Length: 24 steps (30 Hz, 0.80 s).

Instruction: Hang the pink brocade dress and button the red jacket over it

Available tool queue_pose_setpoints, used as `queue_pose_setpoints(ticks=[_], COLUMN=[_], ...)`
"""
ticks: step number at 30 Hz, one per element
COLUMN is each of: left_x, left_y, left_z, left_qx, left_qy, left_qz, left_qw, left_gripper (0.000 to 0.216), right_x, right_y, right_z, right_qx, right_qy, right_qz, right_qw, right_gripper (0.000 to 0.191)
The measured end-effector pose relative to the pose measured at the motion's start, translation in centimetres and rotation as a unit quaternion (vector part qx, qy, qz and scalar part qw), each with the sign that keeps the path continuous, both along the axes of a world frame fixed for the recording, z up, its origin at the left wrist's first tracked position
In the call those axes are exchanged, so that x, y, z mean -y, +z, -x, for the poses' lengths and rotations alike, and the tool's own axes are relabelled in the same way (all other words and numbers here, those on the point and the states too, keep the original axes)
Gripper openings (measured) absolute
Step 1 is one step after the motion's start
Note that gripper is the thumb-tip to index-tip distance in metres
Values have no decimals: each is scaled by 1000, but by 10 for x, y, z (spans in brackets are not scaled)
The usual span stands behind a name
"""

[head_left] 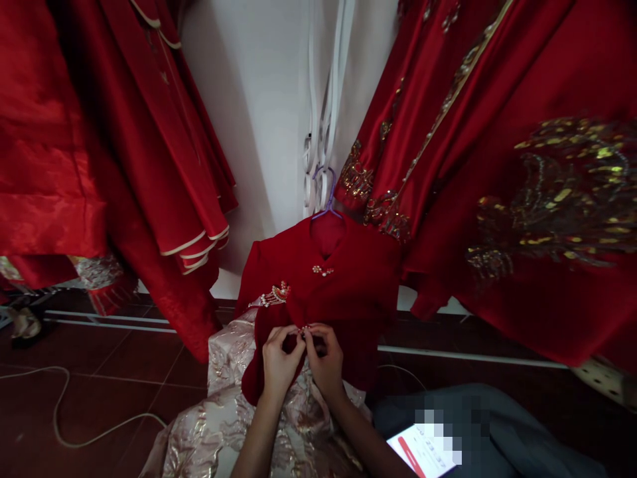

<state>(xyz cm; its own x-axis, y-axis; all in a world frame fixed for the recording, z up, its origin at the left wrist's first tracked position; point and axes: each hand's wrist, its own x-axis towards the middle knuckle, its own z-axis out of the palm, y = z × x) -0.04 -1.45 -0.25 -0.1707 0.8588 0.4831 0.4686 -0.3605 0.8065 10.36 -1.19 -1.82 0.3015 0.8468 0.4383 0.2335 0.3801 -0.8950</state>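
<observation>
A red jacket (358, 285) with a stand collar hangs in front of me on a purple hanger (328, 200). Near its collar sits a small jewelled clasp (322, 271), and a beaded tassel brooch (273, 294) is on the chest at the left. My left hand (281, 358) and my right hand (323, 358) meet at the jacket's front edge. Both pinch thumb to forefinger on a small jewelled clasp (304, 330), partly hidden by the fingertips. Below the jacket spreads a pale gold brocade skirt (199, 431).
Red garments (164, 153) hang at the left, and sequined red garments (517, 199) at the right. White straps (338, 79) hang at the back wall. A lit phone (423, 448) lies at lower right on grey-blue cloth. A pale cable (64, 411) crosses the tiled floor.
</observation>
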Motion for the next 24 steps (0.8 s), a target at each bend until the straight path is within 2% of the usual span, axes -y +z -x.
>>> queue_pose_setpoints(ticks=[13,20,24], left_x=[1,0,2], left_y=[7,3,4], left_z=[1,-2,-2], left_qx=[-13,20,18], left_qy=[-41,35,36], left_qz=[20,-21,-35], left_qw=[999,999,999], left_gripper=[9,25,17], right_x=[-2,-4,-4], right_y=[0,-1,-9], right_z=[-2,-7,-11], right_qx=[0,57,29], right_qy=[7,14,-41], right_qz=[-10,-17,-42], right_qw=[1000,998,998], right_gripper=[7,12,10])
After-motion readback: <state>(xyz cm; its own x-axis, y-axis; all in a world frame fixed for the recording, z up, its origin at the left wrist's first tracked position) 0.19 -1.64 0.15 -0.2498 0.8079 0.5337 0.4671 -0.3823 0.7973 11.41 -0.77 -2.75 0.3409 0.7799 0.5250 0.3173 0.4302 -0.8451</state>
